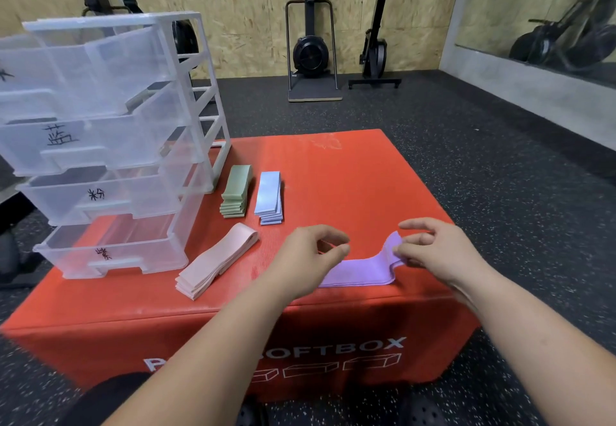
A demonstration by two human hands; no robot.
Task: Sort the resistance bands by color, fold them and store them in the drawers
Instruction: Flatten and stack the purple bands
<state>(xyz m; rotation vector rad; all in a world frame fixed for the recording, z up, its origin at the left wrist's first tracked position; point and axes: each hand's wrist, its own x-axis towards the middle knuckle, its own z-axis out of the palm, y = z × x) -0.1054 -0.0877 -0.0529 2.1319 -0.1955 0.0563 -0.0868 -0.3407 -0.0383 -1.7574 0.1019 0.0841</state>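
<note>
View from above of a red padded box (333, 175) on a speckled dark floor (500, 158). A stack of lilac flat elastic bands (360, 270) lies near the front edge of the box, between the two hands; its right end curls upward off the surface.

The right hand (436, 249) pinches this raised end, thumb against curled fingers (420, 239), with the index finger held straight above. The left hand (306, 259) covers the left end of the lilac stack. Its fingers are curled, thumb close to the index, and it cannot be told whether they clamp the bands.

Behind, three further stacks lie well apart from the hands: folded sage-green bands (235, 192), folded pale-blue bands (269, 197) just beside them, and longer pale-pink bands (216, 264) lying diagonally nearer the front.

At the left stands a clear plastic four-drawer unit (206, 92), with every drawer pulled forward and hand-lettered in black; the lowest drawer (110, 252) lies just beside the pink stack.
</note>
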